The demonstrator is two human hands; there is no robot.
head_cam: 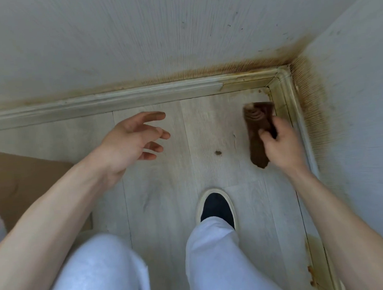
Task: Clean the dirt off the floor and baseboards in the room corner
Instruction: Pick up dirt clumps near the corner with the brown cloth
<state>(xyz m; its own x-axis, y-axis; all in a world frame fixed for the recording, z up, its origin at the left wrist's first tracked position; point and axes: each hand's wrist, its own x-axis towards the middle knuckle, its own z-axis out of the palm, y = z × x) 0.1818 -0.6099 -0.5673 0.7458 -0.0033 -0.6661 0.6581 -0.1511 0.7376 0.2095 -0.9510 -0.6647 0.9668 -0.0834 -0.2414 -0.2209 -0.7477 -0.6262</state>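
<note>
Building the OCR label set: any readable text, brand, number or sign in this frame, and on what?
None readable.
Brown cloth in the right hand: no label or print visible.
Shoe: no logo visible.
Cardboard at left: plain, no print.
Baseboard, walls, floor: only rust-brown stains, no writing.

My left hand (127,137) reaches forward, palm turned inward, fingers spread and loosely curled around nothing, forearm bare. My right hand (280,144) stretches ahead with its grip closed, fingers curled down and knuckles up, wrist slightly bent, arm extended.
</note>
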